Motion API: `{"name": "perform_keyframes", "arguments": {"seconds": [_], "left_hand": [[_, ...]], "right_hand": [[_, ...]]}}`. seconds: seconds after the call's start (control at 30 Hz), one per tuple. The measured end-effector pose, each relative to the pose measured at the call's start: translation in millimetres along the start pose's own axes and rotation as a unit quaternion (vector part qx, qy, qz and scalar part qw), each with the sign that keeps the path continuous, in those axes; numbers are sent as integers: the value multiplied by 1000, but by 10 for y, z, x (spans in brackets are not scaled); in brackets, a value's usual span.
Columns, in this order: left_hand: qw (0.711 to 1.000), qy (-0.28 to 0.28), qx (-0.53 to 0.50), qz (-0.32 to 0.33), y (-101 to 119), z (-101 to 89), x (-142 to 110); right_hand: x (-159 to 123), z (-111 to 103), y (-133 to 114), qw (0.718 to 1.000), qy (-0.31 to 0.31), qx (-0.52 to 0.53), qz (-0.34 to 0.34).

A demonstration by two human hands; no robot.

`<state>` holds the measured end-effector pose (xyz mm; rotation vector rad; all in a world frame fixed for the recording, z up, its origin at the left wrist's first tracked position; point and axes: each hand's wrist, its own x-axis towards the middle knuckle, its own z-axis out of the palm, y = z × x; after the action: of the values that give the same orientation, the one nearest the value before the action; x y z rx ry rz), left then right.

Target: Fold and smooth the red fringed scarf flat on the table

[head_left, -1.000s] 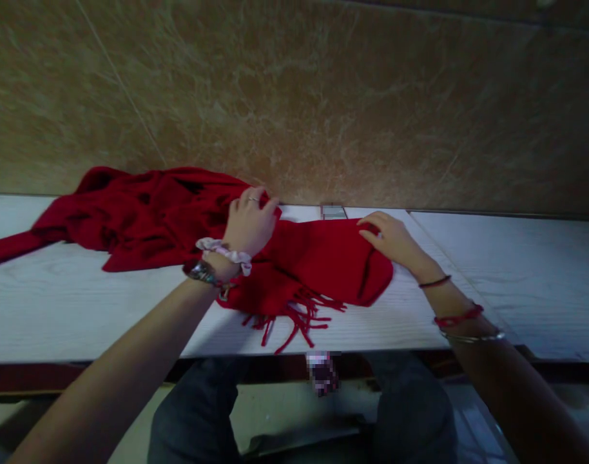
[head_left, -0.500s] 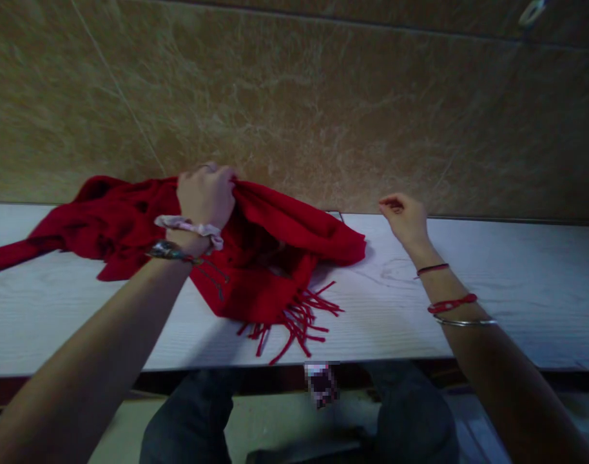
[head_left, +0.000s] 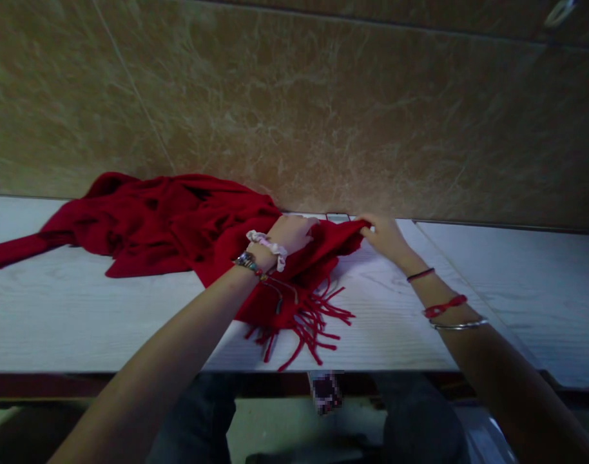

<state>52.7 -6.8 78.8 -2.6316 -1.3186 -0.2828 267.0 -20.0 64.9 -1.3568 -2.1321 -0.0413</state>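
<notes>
A red fringed scarf point(head_left: 178, 225) lies bunched along the back of a white table point(head_left: 82, 316), with its tasselled end point(head_left: 308, 322) hanging toward the front edge. My left hand point(head_left: 292, 233) rests on the scarf's right part, fingers closed on the fabric. My right hand point(head_left: 384, 235) pinches the scarf's right corner at the wall side. A pink scrunchie and a watch sit on my left wrist; red bands and a metal bangle are on my right.
A brown marbled wall point(head_left: 323, 109) rises right behind the table. A second white tabletop point(head_left: 531, 290) adjoins on the right. A small dark flat object point(head_left: 337, 216) lies by the wall behind the scarf. My knees point(head_left: 420, 419) show below the front edge.
My left hand, which had lifted the scarf fold up and left, has come down to the right onto the fabric. My right hand, free half a second ago, now grips the scarf's corner.
</notes>
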Motion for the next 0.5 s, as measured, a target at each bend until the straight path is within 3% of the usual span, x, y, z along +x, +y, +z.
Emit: {"name": "perform_keyframes", "arguments": {"seconds": [0.1,0.2,0.27,0.3,0.37,0.4,0.43,0.5], "left_hand": [[999,38,-22,-16,21,-12,58],[998,68,-15,-7,-2,-63,45],[999,51,-7,14,-28,-30,-15],[999,30,-1,18,-44,7,-61],[999,-22,24,-4,-91,81,-177],[998,-36,40,-34,-128,98,-239],[996,-37,54,-66,-179,88,-300],[988,2,74,-139,-333,-27,-411]], "right_hand": [[36,-458,110,991,126,-32,8],[-20,-867,145,952,298,-69,28],[-112,-992,76,935,346,-73,25],[-170,-1002,17,942,329,-68,17],[-295,-941,-120,979,197,-43,-19],[-353,-889,-182,996,71,-15,-50],[-403,-836,-232,994,-73,22,-76],[-467,-750,-273,939,-314,99,-102]]}}
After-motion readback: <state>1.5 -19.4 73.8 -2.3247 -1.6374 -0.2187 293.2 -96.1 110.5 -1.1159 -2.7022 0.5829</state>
